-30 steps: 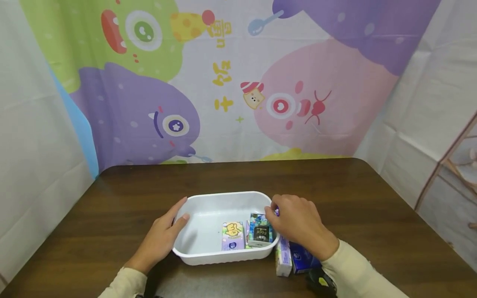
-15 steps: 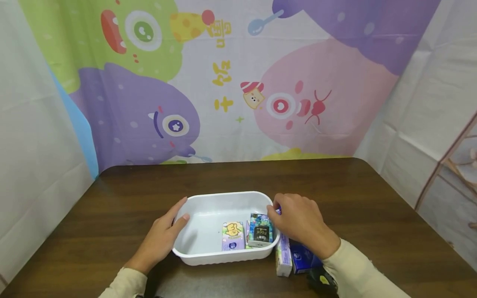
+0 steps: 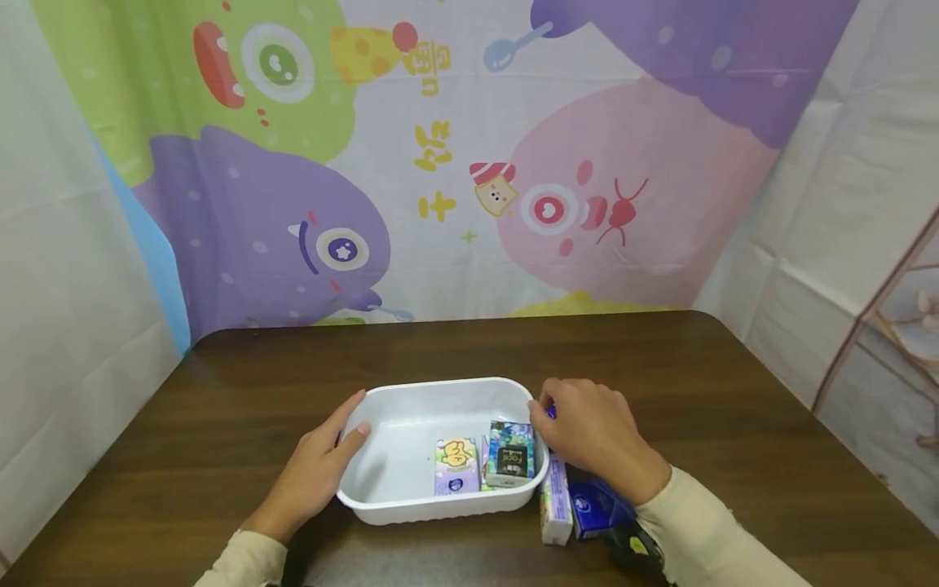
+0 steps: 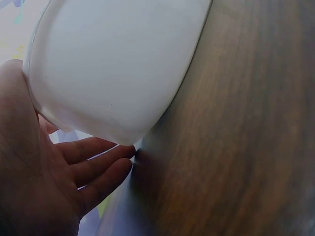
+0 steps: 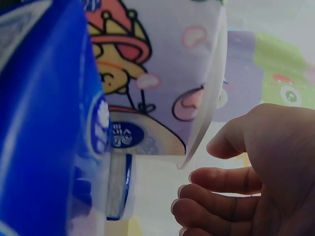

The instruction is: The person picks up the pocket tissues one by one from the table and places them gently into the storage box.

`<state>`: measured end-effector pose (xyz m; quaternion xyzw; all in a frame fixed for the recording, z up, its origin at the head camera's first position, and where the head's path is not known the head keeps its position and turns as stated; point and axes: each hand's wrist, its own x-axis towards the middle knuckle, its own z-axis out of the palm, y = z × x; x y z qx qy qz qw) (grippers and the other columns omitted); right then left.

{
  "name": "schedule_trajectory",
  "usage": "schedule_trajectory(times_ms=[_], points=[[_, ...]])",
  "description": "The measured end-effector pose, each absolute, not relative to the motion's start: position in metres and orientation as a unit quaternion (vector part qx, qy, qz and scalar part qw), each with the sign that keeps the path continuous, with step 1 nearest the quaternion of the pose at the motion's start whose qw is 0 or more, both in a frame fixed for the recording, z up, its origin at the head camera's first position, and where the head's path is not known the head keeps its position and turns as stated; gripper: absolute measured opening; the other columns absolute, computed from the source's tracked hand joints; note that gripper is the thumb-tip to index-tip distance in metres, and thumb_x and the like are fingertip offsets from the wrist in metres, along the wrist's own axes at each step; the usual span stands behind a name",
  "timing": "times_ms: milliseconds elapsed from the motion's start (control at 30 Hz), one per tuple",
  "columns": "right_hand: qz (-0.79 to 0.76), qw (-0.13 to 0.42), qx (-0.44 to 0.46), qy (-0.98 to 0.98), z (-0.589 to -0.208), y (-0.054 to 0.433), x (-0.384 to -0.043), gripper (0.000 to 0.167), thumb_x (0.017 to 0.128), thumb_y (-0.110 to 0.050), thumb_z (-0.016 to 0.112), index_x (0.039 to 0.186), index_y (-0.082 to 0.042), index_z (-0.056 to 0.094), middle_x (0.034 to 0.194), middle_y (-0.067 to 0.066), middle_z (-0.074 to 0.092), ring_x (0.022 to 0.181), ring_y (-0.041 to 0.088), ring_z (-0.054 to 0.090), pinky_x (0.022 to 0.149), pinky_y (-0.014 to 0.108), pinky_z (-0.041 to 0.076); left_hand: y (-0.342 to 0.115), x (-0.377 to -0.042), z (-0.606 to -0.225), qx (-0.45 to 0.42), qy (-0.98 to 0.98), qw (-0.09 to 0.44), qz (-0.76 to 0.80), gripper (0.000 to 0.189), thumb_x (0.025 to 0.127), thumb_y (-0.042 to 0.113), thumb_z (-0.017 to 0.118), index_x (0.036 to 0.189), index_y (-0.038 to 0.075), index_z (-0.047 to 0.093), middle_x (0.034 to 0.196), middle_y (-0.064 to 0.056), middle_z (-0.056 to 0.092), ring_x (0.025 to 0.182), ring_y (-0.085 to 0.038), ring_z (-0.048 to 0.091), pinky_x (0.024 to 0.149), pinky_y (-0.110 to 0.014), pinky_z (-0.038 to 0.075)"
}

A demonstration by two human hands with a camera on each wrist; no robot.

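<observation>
A white plastic tub [image 3: 396, 511] stands on the table. My left hand [image 3: 315, 465] grips its left end, thumb over the rim and fingers along the outer wall [image 4: 118, 64]. Inside, at the right, lie a tissue pack with a yellow cartoon [image 3: 456, 466], a dark blue-green tissue pack marked "Face" [image 3: 511, 452], and a third pack mostly hidden between them. My right hand [image 3: 590, 428] hovers by the right rim, fingers loosely bent, with a visible gap between thumb and fingers [image 5: 221, 179]. A bit of purple-blue packaging [image 3: 552, 412] shows behind its thumb.
Against the tub's right side lie a lilac-and-white cartoon tissue pack [image 3: 556, 509] and a blue tissue pack [image 3: 597, 509], partly under my right wrist. A black strap with a yellow mark [image 3: 634, 545] sits there. A cartoon-printed curtain [image 3: 440, 269] hangs behind the table [image 3: 293, 359].
My right hand has shifted slightly away from the tub's rim, to the right and up. The left hand, tub and packs keep their places; the view has moved a little.
</observation>
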<state>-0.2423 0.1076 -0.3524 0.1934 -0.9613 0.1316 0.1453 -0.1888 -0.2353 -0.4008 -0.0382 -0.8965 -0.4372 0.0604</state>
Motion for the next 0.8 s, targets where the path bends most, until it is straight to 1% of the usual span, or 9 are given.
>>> schedule_trajectory(times_ms=[133, 300, 400, 533, 667, 800], points=[[0.133, 0.139, 0.191, -0.963, -0.3515, 0.1109, -0.2431, 0.025, 0.093, -0.035, 0.065, 0.074, -0.019, 0.062, 0.063, -0.009, 0.053, 0.054, 0.013, 0.048, 0.048, 0.032, 0.040, -0.2353, -0.1884, -0.4009, -0.038, -0.896, 0.061, -0.437, 0.057, 0.106, 0.040, 0.049, 0.157, 0.018, 0.036, 0.152, -0.016, 0.044, 0.135, -0.034, 0.046, 0.105, -0.053, 0.040], [0.132, 0.119, 0.179, -0.968, -0.3503, 0.1129, -0.2433, 0.025, 0.093, -0.036, 0.066, 0.076, -0.018, 0.063, 0.063, -0.008, 0.052, 0.055, 0.014, 0.048, 0.048, 0.031, 0.040, -0.2352, -0.1887, -0.4015, -0.037, -0.898, 0.060, -0.435, 0.057, 0.106, 0.039, 0.049, 0.157, 0.018, 0.036, 0.153, -0.016, 0.044, 0.135, -0.034, 0.046, 0.104, -0.053, 0.040], [0.131, 0.107, 0.172, -0.970, -0.3503, 0.1137, -0.2441, 0.025, 0.094, -0.037, 0.065, 0.078, -0.017, 0.065, 0.064, -0.007, 0.053, 0.056, 0.014, 0.049, 0.049, 0.032, 0.040, -0.2352, -0.1887, -0.4015, -0.036, -0.899, 0.060, -0.433, 0.057, 0.106, 0.040, 0.049, 0.157, 0.018, 0.036, 0.152, -0.017, 0.044, 0.134, -0.034, 0.047, 0.104, -0.053, 0.041], [0.127, 0.106, 0.170, -0.971, -0.3503, 0.1152, -0.2457, 0.024, 0.094, -0.037, 0.065, 0.080, -0.017, 0.067, 0.066, -0.007, 0.055, 0.056, 0.015, 0.049, 0.050, 0.032, 0.041, -0.2351, -0.1887, -0.4012, -0.035, -0.898, 0.055, -0.436, 0.057, 0.106, 0.041, 0.048, 0.158, 0.019, 0.035, 0.153, -0.016, 0.043, 0.135, -0.034, 0.046, 0.104, -0.053, 0.041], [0.124, 0.098, 0.162, -0.974, -0.3497, 0.1164, -0.2472, 0.024, 0.093, -0.037, 0.066, 0.085, -0.015, 0.070, 0.068, -0.006, 0.058, 0.057, 0.015, 0.050, 0.050, 0.032, 0.042, -0.2355, -0.1892, -0.4014, -0.037, -0.896, 0.050, -0.440, 0.058, 0.106, 0.042, 0.048, 0.158, 0.020, 0.034, 0.154, -0.016, 0.041, 0.136, -0.034, 0.045, 0.104, -0.053, 0.041], [0.126, 0.084, 0.156, -0.976, -0.3493, 0.1169, -0.2489, 0.024, 0.093, -0.037, 0.068, 0.089, -0.013, 0.071, 0.071, -0.004, 0.060, 0.059, 0.016, 0.051, 0.051, 0.031, 0.044, -0.2374, -0.1895, -0.4022, -0.040, -0.898, 0.062, -0.434, 0.057, 0.106, 0.040, 0.049, 0.158, 0.019, 0.036, 0.152, -0.017, 0.044, 0.134, -0.034, 0.047, 0.103, -0.053, 0.041]])
